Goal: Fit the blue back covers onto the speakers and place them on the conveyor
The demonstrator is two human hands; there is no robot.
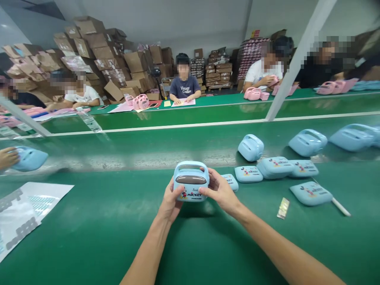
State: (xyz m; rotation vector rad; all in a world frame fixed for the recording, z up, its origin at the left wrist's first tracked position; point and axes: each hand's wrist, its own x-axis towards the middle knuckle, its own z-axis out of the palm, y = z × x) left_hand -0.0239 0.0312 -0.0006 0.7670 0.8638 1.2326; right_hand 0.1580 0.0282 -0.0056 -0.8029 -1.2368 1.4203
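A light blue case (pixel 191 184) with a top handle, a dark oval window and a Mickey print is held upright above the green table. My left hand (pixel 172 200) grips its left side, thumb on the front near the printed figure. On the right side, my right hand (pixel 221 188) has its fingers behind the case and its thumb on the front. Just beyond my right hand lies a flat blue printed piece (pixel 230 182), partly hidden by that hand.
Blue printed panels (pixel 276 167) and a white pen (pixel 341 206) lie on the right. Blue cases (pixel 251 147) stand on the conveyor (pixel 148 152). Sticker sheets (pixel 32 213) lie left. Another person's hand (pixel 8 157) holds a blue case at the left edge. People sit across.
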